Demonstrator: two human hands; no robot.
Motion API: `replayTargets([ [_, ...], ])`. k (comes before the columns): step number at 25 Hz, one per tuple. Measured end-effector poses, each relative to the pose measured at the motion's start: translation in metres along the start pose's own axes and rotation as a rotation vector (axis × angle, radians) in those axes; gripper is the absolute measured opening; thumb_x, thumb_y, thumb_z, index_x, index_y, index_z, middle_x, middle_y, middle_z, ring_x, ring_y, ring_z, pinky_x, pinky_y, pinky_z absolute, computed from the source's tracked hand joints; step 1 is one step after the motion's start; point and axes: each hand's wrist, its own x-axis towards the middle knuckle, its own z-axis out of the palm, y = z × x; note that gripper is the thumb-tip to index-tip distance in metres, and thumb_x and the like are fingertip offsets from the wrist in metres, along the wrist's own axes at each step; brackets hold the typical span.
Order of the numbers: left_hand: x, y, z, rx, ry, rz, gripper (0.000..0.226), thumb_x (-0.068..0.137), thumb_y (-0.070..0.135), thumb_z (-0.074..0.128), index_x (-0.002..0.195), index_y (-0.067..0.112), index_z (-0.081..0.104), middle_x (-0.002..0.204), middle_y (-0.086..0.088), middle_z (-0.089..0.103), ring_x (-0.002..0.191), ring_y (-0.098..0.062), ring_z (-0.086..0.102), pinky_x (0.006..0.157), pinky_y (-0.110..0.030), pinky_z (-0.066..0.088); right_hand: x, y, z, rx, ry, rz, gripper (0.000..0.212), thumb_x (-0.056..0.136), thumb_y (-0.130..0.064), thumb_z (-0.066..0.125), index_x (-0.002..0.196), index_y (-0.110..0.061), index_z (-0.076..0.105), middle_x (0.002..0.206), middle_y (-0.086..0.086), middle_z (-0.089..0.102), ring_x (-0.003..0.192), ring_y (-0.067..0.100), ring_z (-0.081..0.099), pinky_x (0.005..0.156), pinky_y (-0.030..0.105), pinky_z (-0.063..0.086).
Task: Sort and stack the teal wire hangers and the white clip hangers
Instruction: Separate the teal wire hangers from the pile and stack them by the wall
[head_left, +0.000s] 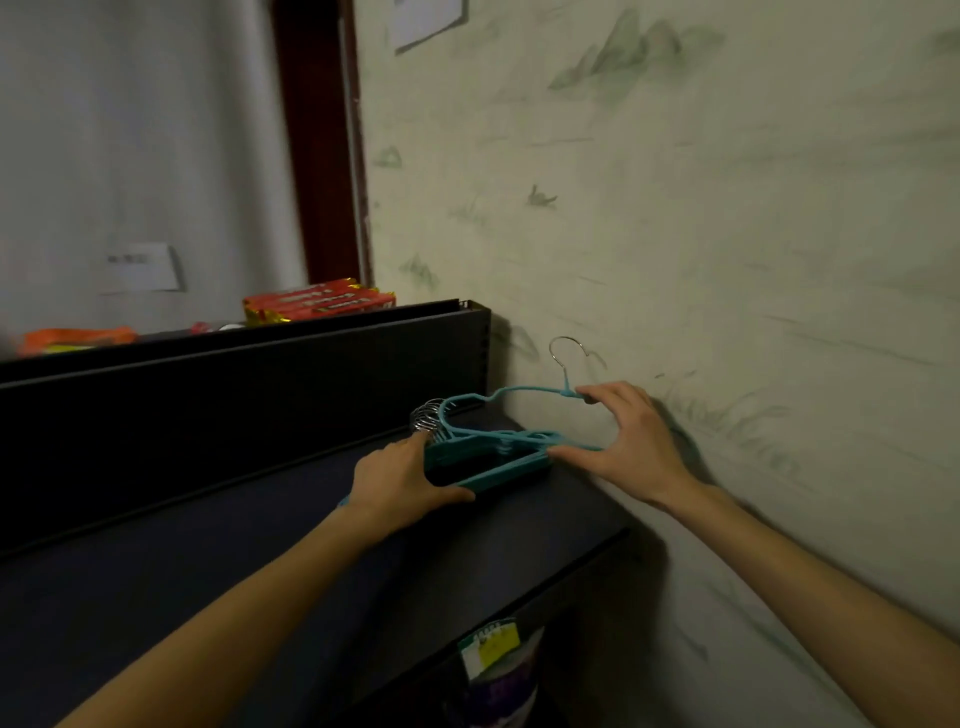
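Observation:
A stack of teal wire hangers (483, 457) lies on the dark shelf top (218, 545) close to the wall, its silver hooks (428, 415) bunched at the left end. My left hand (395, 483) rests on the stack's left side, fingers straight, thumb along the front edge. One more teal hanger (514, 395) is tilted up above the stack, its silver hook pointing at the wall. My right hand (628, 441) holds this hanger, fingertips at its neck and thumb under its lower bar. No white clip hangers are in view.
A patterned wall (701, 234) runs along the right, just behind the hangers. A raised black panel (249, 374) borders the shelf at the back, with red and orange packets (317, 304) on top. Below the shelf edge hang a small green-yellow calendar and bags (493, 654).

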Motion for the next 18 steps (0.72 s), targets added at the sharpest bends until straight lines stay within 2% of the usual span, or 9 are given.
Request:
replayTargets([
  [2,-0.001,0.003,-0.001,-0.016,-0.012,-0.070,0.102,0.054,0.093,0.060,0.135,0.032,0.051,0.115,0.009,0.068,0.099,-0.013,0.067,0.080,-0.035,0.057,0.021,0.005,0.014,0.044,-0.059,-0.066,0.090,0.063,-0.081,0.068,0.131,-0.021,0.059,0.117,-0.009,0.055,0.107,0.006,0.049,0.091,0.025,0.045],
  [5,-0.004,0.007,-0.003,-0.050,0.009,-0.135,0.095,0.051,0.095,0.060,0.127,0.038,0.058,0.104,0.015,0.070,0.087,-0.006,0.066,0.072,-0.031,0.059,0.037,0.005,0.029,0.104,-0.121,-0.156,0.092,0.064,-0.081,0.067,0.132,-0.021,0.058,0.120,-0.009,0.055,0.108,0.006,0.049,0.091,0.023,0.044],
  [6,-0.007,0.009,-0.003,-0.052,0.015,-0.150,0.093,0.052,0.093,0.063,0.126,0.038,0.058,0.105,0.014,0.069,0.089,-0.006,0.066,0.073,-0.030,0.058,0.040,0.008,0.033,0.122,-0.138,-0.181,0.092,0.064,-0.081,0.066,0.133,-0.021,0.057,0.120,-0.008,0.054,0.109,0.006,0.049,0.092,0.023,0.044],
  [11,-0.013,0.006,-0.010,-0.138,-0.039,-0.146,0.103,0.057,0.080,0.075,0.143,0.032,0.043,0.135,0.010,0.058,0.117,-0.012,0.058,0.093,-0.029,0.050,0.053,0.017,0.050,0.147,-0.256,-0.224,0.098,0.060,-0.087,0.063,0.135,-0.024,0.056,0.119,-0.009,0.053,0.109,0.007,0.049,0.094,0.028,0.046],
  [15,-0.025,-0.021,-0.024,-0.303,-0.198,-0.249,0.143,0.042,0.082,0.081,0.158,0.027,0.018,0.155,0.008,0.040,0.141,-0.015,0.040,0.118,-0.039,0.032,0.063,0.013,0.056,0.147,-0.392,-0.249,0.097,0.061,-0.082,0.069,0.138,-0.026,0.052,0.122,-0.009,0.051,0.109,0.007,0.049,0.097,0.032,0.048],
  [16,-0.032,-0.029,-0.028,-0.313,-0.215,-0.268,0.148,0.040,0.082,0.081,0.159,0.026,0.014,0.158,0.007,0.036,0.143,-0.016,0.037,0.119,-0.040,0.030,0.066,0.008,0.058,0.134,-0.419,-0.273,0.097,0.061,-0.081,0.070,0.138,-0.026,0.052,0.122,-0.010,0.050,0.109,0.007,0.048,0.097,0.033,0.047],
  [18,-0.045,-0.043,-0.037,-0.368,-0.207,-0.282,0.143,0.045,0.081,0.081,0.159,0.026,0.014,0.159,0.006,0.033,0.143,-0.016,0.036,0.118,-0.039,0.032,0.072,-0.006,0.065,0.104,-0.483,-0.329,0.097,0.060,-0.081,0.070,0.138,-0.027,0.051,0.123,-0.010,0.051,0.111,0.007,0.046,0.099,0.032,0.045],
])
